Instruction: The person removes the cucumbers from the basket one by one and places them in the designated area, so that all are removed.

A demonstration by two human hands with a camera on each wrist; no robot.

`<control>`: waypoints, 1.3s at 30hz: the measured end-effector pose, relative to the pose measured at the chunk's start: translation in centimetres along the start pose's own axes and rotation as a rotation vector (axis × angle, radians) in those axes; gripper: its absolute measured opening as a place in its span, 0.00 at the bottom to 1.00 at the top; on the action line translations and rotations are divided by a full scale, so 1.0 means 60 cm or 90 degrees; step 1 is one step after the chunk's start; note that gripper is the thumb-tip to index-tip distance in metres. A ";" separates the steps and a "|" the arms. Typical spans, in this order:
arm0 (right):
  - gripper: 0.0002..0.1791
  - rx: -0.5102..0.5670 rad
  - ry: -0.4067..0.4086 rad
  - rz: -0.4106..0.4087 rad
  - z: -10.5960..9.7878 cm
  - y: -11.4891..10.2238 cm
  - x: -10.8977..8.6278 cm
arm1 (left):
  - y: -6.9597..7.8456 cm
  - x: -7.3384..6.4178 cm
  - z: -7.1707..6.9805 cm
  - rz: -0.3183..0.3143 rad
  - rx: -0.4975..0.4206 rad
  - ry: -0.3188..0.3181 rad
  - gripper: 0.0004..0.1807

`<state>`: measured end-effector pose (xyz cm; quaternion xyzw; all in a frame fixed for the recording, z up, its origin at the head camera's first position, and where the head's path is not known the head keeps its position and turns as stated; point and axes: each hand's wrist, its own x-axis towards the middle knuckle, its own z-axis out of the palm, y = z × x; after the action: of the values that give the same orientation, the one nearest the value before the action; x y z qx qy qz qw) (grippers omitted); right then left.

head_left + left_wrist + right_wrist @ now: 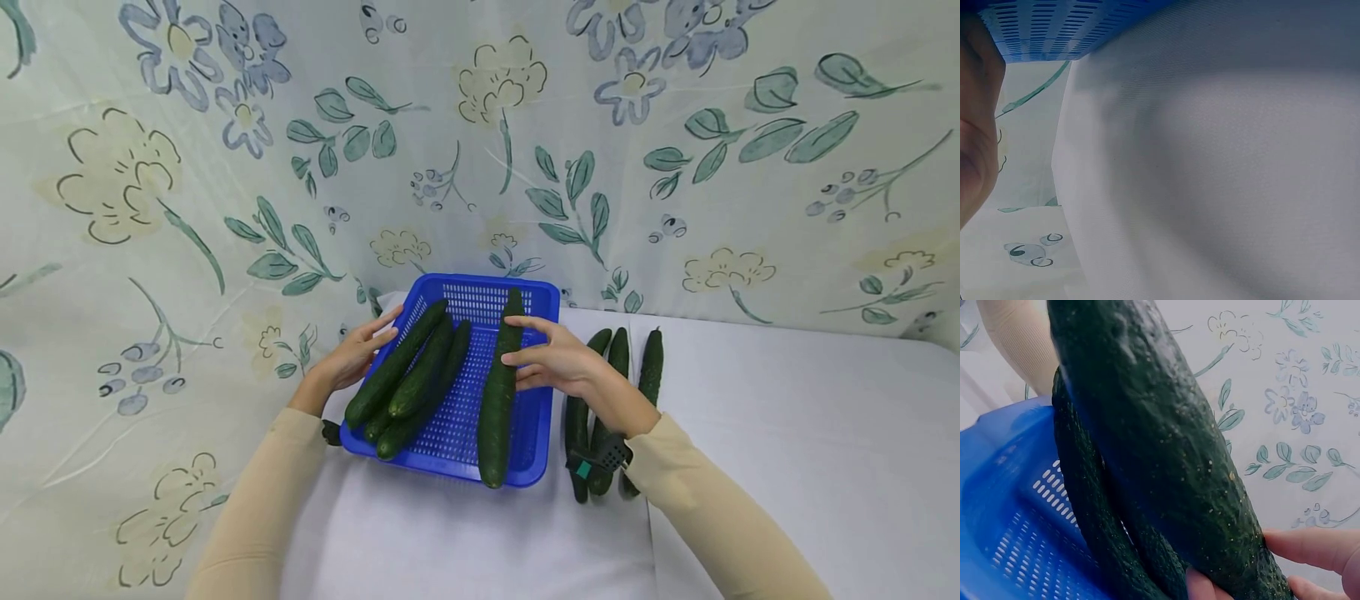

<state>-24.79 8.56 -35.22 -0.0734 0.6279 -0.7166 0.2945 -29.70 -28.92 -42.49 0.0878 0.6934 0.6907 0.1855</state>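
Note:
My right hand (558, 360) grips a long green cucumber (497, 408) over the right half of a blue plastic basket (534, 450). Thumb and fingers lie on opposite sides of the cucumber, towards its far end; its thicker end points towards me. At the basket's left side, my left hand (352, 354) holds the rim, its fingers pointing up along the edge. Several more cucumbers (401, 367) lie bunched in the left half of the basket. The right wrist view shows the held cucumber close up, overlapping the bunched ones. Only part of the left hand (975, 125) shows in the left wrist view.
Three cucumbers (651, 367) lie side by side on the white tabletop (787, 433) right of the basket, partly hidden by my right forearm. A floral cloth (465, 167) hangs behind the table and along its left side.

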 end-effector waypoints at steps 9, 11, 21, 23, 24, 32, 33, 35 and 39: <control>0.41 -0.021 -0.003 -0.011 -0.027 0.004 -0.022 | 0.001 -0.001 0.001 0.000 0.002 0.003 0.30; 0.41 -0.023 -0.001 -0.015 -0.034 0.005 -0.027 | 0.002 -0.002 0.002 -0.001 -0.001 0.001 0.30; 0.42 -0.037 0.019 -0.022 -0.063 0.007 -0.054 | 0.002 0.003 0.003 0.001 -0.007 -0.007 0.30; 0.42 -0.043 0.025 -0.023 -0.069 0.007 -0.061 | 0.002 0.004 0.002 0.002 -0.005 -0.010 0.30; 0.42 -0.046 0.028 -0.023 -0.072 0.007 -0.064 | 0.002 0.004 0.002 0.002 -0.003 -0.009 0.30; 0.43 -0.060 0.049 -0.026 -0.105 0.009 -0.092 | 0.003 0.002 -0.001 -0.004 0.025 -0.005 0.30; 0.43 -0.060 0.049 -0.027 -0.110 0.010 -0.096 | 0.003 0.002 -0.001 -0.005 0.027 -0.004 0.30; 0.43 -0.056 0.047 -0.029 -0.117 0.011 -0.104 | 0.003 0.002 -0.002 -0.007 0.029 -0.003 0.30; 0.43 -0.062 0.052 -0.038 -0.134 0.014 -0.121 | 0.004 0.000 -0.002 -0.011 0.036 0.007 0.30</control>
<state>-22.43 19.16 -35.73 -0.0768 0.6714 -0.6958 0.2433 -29.78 -29.00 -42.27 0.0830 0.7144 0.6696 0.1853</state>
